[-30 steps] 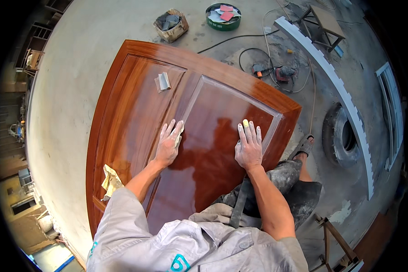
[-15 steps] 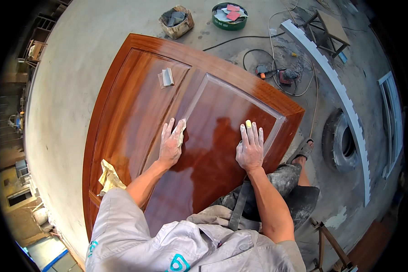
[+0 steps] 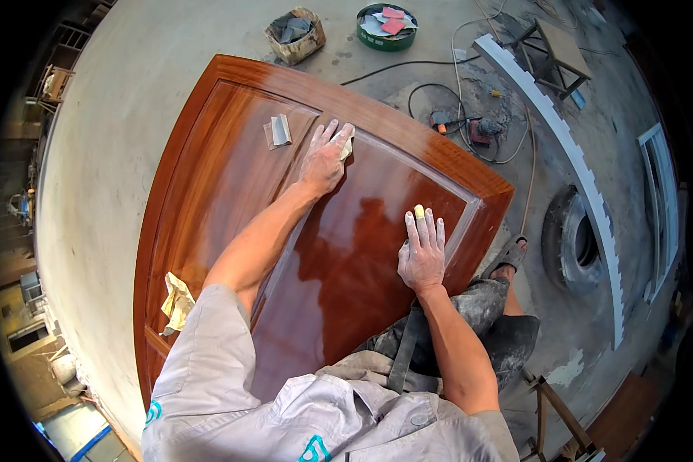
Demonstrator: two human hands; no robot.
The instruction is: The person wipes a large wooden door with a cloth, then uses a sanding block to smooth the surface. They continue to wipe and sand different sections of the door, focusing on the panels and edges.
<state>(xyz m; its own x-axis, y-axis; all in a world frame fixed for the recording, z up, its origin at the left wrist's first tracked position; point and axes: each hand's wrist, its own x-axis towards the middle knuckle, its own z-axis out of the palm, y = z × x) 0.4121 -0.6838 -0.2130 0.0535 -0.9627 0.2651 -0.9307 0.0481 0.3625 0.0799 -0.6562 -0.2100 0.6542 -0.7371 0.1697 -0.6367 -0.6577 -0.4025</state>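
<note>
A glossy red-brown panelled wooden door (image 3: 346, 254) lies in front of me. My left hand (image 3: 325, 160) presses a folded piece of pale sandpaper (image 3: 348, 143) against the moulding near the far corner of the larger panel; most of the sheet is hidden under the fingers. My right hand (image 3: 422, 254) rests flat on the right part of that panel, fingers stretched out, with yellow tape round one fingertip. Beyond the left hand, a small folded grey-and-clear sheet (image 3: 279, 131) lies on the door. A crumpled yellowish sheet (image 3: 178, 304) sits beside my left sleeve.
On the floor past the door stand a worn tub of grey scraps (image 3: 294, 38) and a green round tin (image 3: 386, 29) holding pink and white pieces. To the right are a red power tool (image 3: 483, 131) with cables, a stool (image 3: 553, 52), a long white notched strip (image 3: 585, 165) and a tyre (image 3: 571, 242).
My left hand has slid away from me and slightly right along the panel's moulding, taking the sandpaper with it. My right hand stays in the same place on the door.
</note>
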